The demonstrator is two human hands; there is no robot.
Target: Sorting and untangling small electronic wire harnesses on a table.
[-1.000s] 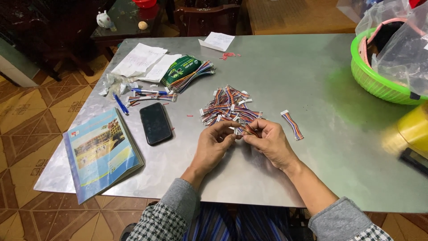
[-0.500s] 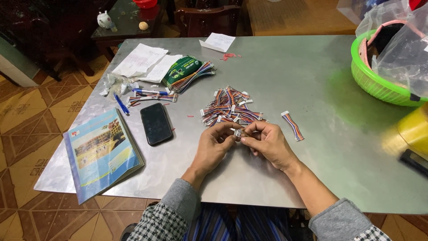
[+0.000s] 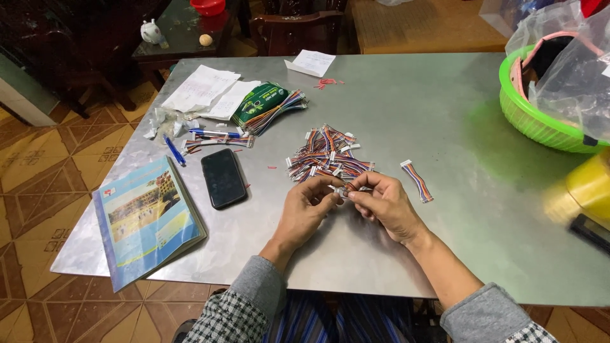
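My left hand (image 3: 306,210) and my right hand (image 3: 385,204) meet above the metal table (image 3: 406,108), fingertips pinching one short multicoloured ribbon cable with a white connector (image 3: 344,189) between them. Just beyond my fingers lies a loose pile of the same short cables (image 3: 325,155). A single cable (image 3: 417,180) lies apart to the right of my right hand. Both forearms wear grey cuffs under checked sleeves.
A black phone (image 3: 223,177) and a blue booklet (image 3: 147,219) lie to the left. Further back are pens (image 3: 174,150), papers (image 3: 202,89) and a green packet with bundled cables (image 3: 267,108). A green basket with plastic bags (image 3: 534,108) and a yellow object (image 3: 588,187) stand right.
My hands stay in the same spot; the fingers have shifted slightly on the small cable held between them. Nothing else on the table has moved.
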